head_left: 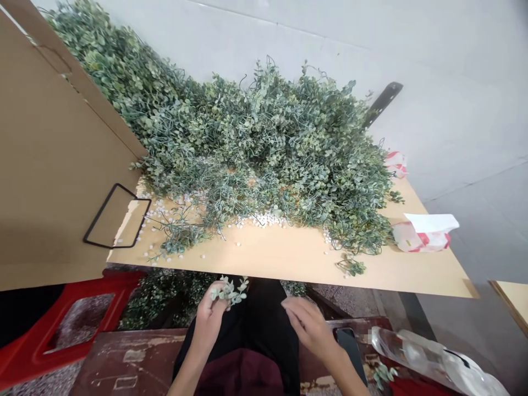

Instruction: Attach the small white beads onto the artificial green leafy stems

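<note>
My left hand [209, 314] is closed around the stem end of a small sprig of pale green artificial leaves [234, 292], held above my lap just below the table's front edge. To the right, my right hand [309, 325] hovers over my other thigh, fingers loosely stretched toward the sprig and not touching it. Nothing shows in that hand. A big tangled heap of similar artificial foliage [264, 137] covers the back of the light wooden table [268, 256]. Small white pieces [268, 220] lie scattered along the heap's front.
A cardboard sheet [53, 154] and a black wire-like frame [99, 243] stand at the left. Loose sprigs [352, 267] lie near the table edge. A red-and-white packet [421, 237] sits at right. A phone [351, 352] and clear plastic bottle [412, 352] lie beside me on the bench.
</note>
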Demonstrator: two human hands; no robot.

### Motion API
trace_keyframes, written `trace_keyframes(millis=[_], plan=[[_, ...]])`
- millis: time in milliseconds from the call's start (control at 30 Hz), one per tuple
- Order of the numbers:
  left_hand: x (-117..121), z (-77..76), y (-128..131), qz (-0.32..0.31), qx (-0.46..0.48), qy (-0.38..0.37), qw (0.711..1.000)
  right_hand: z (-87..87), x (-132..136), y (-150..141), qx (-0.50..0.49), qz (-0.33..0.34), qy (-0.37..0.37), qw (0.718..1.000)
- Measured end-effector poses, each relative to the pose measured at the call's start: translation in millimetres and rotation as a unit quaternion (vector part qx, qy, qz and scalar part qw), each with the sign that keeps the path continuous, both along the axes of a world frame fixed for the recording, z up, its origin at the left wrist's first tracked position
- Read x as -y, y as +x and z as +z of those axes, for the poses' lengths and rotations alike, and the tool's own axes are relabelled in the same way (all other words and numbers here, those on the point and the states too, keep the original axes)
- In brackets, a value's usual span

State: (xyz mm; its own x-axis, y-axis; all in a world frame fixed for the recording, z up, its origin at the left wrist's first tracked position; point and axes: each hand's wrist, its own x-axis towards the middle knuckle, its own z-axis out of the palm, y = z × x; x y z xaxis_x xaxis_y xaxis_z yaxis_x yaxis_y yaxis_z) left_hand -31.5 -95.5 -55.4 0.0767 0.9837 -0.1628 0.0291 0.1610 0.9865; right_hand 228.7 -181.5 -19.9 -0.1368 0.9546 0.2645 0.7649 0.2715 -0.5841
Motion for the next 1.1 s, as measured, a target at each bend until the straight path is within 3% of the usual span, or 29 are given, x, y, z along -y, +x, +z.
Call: trace_keyframes(millis=[100,200,333,433,667,900,1000,1100], plan=[[-3.8,14.4,2.8,-0.055,0.010,0.052,0.997,24.8,-41.2,9.3,-0.004,-0.049,0.059,0.997],[-2.2,20.3,6.3,-0.079,0.050,0.048,0.994,43.1,-92.5,19.1,0.013,-0.137,0.027,0.990],[-1.2,22.8,12.0,-0.076,0.135,-0.011,0.988,46.2,-149.6,29.0,0.054,-0.166,-0.043,0.984],[-8.4,31.7,15.5,-0.073,0.132,-0.019,0.988,40.8,-170.9,30.5,0.083,-0.164,-0.075,0.980],[-35.7,59.7,31.0,-0.093,0.137,0.008,0.986,38.7,-172.3,21.1,0.135,-0.159,-0.077,0.975],[-51.7,62.9,51.9,-0.087,0.040,0.051,0.994,36.6,-172.2,16.6,0.137,-0.163,-0.075,0.974],[-53.2,64.4,55.4,-0.109,0.021,0.069,0.991,37.9,-169.2,14.5,0.074,-0.150,-0.076,0.983],[-55.0,64.9,57.4,-0.155,0.007,0.072,0.985,40.0,-161.8,9.3,-0.100,-0.114,-0.091,0.984]])
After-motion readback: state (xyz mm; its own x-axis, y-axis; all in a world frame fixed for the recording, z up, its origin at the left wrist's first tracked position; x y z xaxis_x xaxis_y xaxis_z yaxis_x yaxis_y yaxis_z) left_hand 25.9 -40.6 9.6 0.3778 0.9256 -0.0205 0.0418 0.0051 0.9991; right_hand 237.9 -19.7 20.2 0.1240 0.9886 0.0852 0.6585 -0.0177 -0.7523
